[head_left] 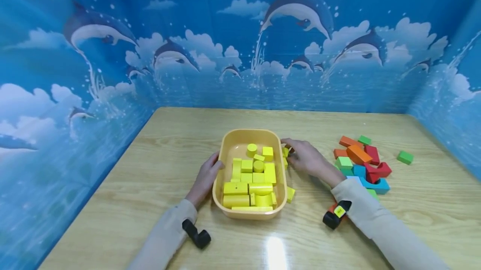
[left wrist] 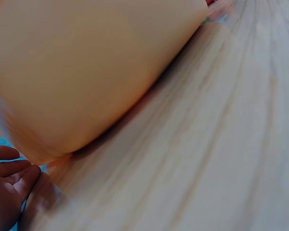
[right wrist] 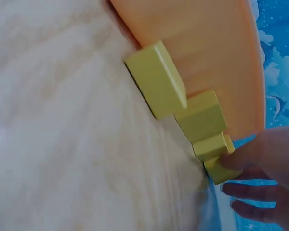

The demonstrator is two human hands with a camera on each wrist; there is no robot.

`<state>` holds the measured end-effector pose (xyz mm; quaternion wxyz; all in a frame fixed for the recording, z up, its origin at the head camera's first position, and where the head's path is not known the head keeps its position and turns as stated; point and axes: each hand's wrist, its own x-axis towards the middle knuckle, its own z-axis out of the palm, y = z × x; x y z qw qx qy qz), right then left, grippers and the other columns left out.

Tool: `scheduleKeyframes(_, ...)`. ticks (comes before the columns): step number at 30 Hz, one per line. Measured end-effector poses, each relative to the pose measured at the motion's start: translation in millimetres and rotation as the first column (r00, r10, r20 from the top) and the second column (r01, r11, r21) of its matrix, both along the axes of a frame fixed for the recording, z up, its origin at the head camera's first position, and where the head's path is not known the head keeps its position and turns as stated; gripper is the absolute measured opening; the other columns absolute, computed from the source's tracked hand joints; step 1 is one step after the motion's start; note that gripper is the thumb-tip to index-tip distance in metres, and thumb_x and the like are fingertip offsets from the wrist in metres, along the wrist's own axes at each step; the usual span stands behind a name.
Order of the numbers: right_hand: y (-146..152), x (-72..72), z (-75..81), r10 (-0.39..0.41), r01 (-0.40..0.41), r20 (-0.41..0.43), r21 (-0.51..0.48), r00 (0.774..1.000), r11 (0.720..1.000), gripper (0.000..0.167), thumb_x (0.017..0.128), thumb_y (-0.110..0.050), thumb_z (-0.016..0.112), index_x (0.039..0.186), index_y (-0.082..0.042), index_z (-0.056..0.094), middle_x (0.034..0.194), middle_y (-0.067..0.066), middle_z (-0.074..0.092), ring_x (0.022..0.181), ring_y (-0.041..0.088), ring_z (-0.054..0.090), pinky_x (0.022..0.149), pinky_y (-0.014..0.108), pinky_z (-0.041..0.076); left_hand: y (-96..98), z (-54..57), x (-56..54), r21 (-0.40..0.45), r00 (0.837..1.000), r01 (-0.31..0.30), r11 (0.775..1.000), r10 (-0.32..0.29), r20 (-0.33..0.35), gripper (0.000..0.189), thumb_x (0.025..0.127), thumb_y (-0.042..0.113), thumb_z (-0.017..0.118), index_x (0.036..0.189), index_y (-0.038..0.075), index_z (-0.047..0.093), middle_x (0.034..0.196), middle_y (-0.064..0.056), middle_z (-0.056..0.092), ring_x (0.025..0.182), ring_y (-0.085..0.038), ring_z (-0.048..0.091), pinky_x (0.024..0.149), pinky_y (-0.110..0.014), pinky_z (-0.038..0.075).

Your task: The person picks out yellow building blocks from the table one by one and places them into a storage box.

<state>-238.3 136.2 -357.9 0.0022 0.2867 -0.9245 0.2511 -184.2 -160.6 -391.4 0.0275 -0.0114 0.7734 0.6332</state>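
Note:
A light orange plastic bin (head_left: 234, 141) stands on the table, with several yellow blocks (head_left: 246, 177) of mixed shapes inside. My left hand (head_left: 204, 180) grips the bin's left side, thumb at the rim; several of its fingers (left wrist: 14, 166) show low beside the wall in the left wrist view. On the opposite side, my right hand (head_left: 306, 157) pinches a small yellow block (right wrist: 219, 171) at the far end of a short row along the outer wall. Nearer stand more yellow blocks, one of them a larger yellow block (right wrist: 156, 79) close to the bin.
To the right lies a loose pile of wooden blocks in orange (head_left: 358, 155), red (head_left: 372, 154), green and blue (head_left: 381, 186), partly hidden by my right forearm. A single green block (head_left: 405, 157) lies farther right. A dolphin-print curtain (head_left: 240, 52) surrounds the wooden table (head_left: 180, 132).

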Motion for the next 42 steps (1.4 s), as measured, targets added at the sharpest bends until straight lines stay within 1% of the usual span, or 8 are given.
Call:
scheduleKeyframes(7,6,-4.9,18.7,-0.092,0.080,-0.123,-0.101,0.988,0.992,0.045,0.086,-0.004,0.067,0.129,0.000,0.055,0.108,0.017,0.065,0.091,0.029,0.063,0.077,0.044,0.054,1.5,1.0,1.7,0.022,0.999,0.008,1.000,-0.008,-0.035,0.056,0.089,0.012,0.042,0.144,0.000,0.041,0.143,-0.022,0.045,0.122,-0.034,0.051,0.102,-0.046,0.042)
scheduleKeyframes(12,-4,-6.9,37.0,-0.128,0.083,-0.225,-0.198,0.966,0.977,0.033,0.090,0.002,0.057,0.122,-0.002,0.059,0.093,0.013,0.068,0.083,0.026,0.064,0.072,0.042,0.054,2.2,0.8,1.6,0.015,0.999,0.012,1.000,-0.011,-0.047,0.056,0.088,0.011,0.042,0.142,-0.001,0.043,0.141,-0.023,0.047,0.120,-0.033,0.052,0.100,-0.045,0.043)
scheduleKeyframes(20,-5,-7.1,29.5,-0.121,0.110,0.069,0.142,0.990,0.984,0.048,0.091,-0.001,0.055,0.138,0.000,0.046,0.133,0.026,0.050,0.119,0.042,0.049,0.094,0.055,0.045,5.4,0.8,2.6,0.010,0.999,0.012,1.000,-0.011,-0.031,0.056,0.089,0.013,0.042,0.143,0.000,0.042,0.142,-0.022,0.046,0.121,-0.033,0.051,0.101,-0.046,0.042)
scheduleKeyframes(24,0,-6.8,15.7,-0.055,0.037,0.104,0.169,0.993,0.985,0.047,0.089,-0.002,0.060,0.135,0.000,0.051,0.132,0.023,0.052,0.121,0.042,0.049,0.096,0.056,0.043,3.9,2.6,3.4,-0.030,0.999,0.008,1.000,-0.009,-0.042,0.057,0.087,0.016,0.041,0.142,-0.001,0.042,0.141,-0.023,0.046,0.118,-0.032,0.053,0.098,-0.045,0.046)
scheduleKeyframes(29,-2,-8.5,1.9,0.081,-0.078,-0.018,0.130,0.997,0.988,0.039,0.084,0.004,0.059,0.123,-0.001,0.060,0.114,0.017,0.063,0.103,0.034,0.060,0.084,0.049,0.051,2.8,1.3,3.1,-0.024,0.999,0.000,1.000,-0.001,-0.036,0.057,0.088,0.016,0.041,0.142,0.000,0.042,0.142,-0.022,0.046,0.121,-0.033,0.051,0.100,-0.046,0.044)
scheduleKeyframes(33,0,-10.4,5.9,0.010,-0.002,-0.068,0.119,0.998,0.993,0.032,0.086,0.001,0.064,0.118,0.000,0.062,0.105,0.013,0.065,0.093,0.027,0.061,0.077,0.043,0.053,3.4,-1.6,2.6,0.012,1.000,0.010,1.000,-0.010,-0.020,0.056,0.089,0.013,0.042,0.144,0.001,0.041,0.143,-0.021,0.045,0.124,-0.033,0.049,0.103,-0.047,0.041)
scheduleKeyframes(37,-2,-11.5,24.1,-0.113,0.113,-0.103,-0.006,0.988,0.994,0.035,0.088,-0.004,0.066,0.122,0.003,0.059,0.106,0.015,0.064,0.090,0.026,0.061,0.074,0.041,0.054,3.1,-0.2,2.5,-0.013,1.000,0.007,1.000,-0.008,-0.030,0.056,0.089,0.013,0.042,0.143,0.000,0.042,0.143,-0.021,0.045,0.124,-0.033,0.049,0.103,-0.047,0.041)
scheduleKeyframes(42,-30,-5.1,35.4,-0.031,0.005,-0.171,-0.149,0.985,0.989,0.037,0.089,-0.007,0.066,0.124,0.002,0.057,0.111,0.015,0.064,0.092,0.026,0.062,0.074,0.040,0.055,0.5,2.4,3.4,-0.032,0.999,0.000,0.999,-0.002,-0.041,0.056,0.089,0.012,0.042,0.143,0.000,0.042,0.143,-0.022,0.045,0.123,-0.033,0.049,0.104,-0.047,0.040)
